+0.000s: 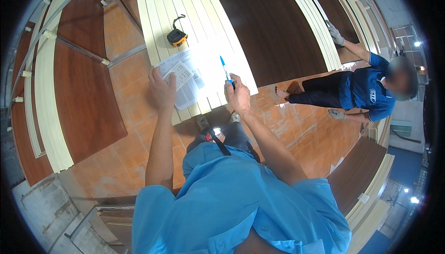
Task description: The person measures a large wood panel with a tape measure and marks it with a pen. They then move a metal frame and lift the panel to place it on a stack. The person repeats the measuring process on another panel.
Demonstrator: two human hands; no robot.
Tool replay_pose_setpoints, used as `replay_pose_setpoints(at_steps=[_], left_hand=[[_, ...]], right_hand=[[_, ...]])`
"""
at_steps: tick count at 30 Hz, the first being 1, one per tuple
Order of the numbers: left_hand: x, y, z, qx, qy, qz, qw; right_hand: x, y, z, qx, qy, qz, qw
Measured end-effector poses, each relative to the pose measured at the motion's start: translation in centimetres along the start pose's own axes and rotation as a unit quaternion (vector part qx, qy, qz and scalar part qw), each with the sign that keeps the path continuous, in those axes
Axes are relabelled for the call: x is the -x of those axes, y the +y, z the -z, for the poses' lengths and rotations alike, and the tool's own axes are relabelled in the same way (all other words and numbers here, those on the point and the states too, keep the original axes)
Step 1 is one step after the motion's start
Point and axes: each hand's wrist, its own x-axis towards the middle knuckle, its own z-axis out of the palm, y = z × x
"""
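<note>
Paperwork's mid-way, I'd say: the printed sheets [185,80] lie on the stack of cream slats [185,8], left hand [162,89] flat and open pinning them, right hand [238,94] closed around a blue pen [225,71] with its tip over the white page, nothing handwritten that I can make out. A black-and-orange tape measure [176,36] sits further up the slats. A folded sheet with a small table sits topmost, near the left hand.

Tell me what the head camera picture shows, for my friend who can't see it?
A person's right hand holds a blue pen over paper sheets that the left hand presses onto pale wooden strips. A tape measure lies nearby, and a co-worker crouches at right.
</note>
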Motion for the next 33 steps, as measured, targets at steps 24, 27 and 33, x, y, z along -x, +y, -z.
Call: replay_pose_setpoints(at_steps=[24, 27, 33], left_hand=[[-0.02, -0.28, -0.33, 0.01, 0.013, -0.013, 1.0], [-0.05, -0.15, -0.32, 0.009, 0.012, -0.007, 1.0], [0.12, 0.2, -0.19, -0.008, 0.004, 0.012, 1.0]], right_hand=[[0.44, 0.09, 0.06, 0.003, 0.009, 0.089, 0.996], [0.35, 0.21, -0.01, 0.008, 0.003, 0.091, 0.996], [0.23, 0.11, 0.03, -0.008, 0.002, 0.042, 0.999]])
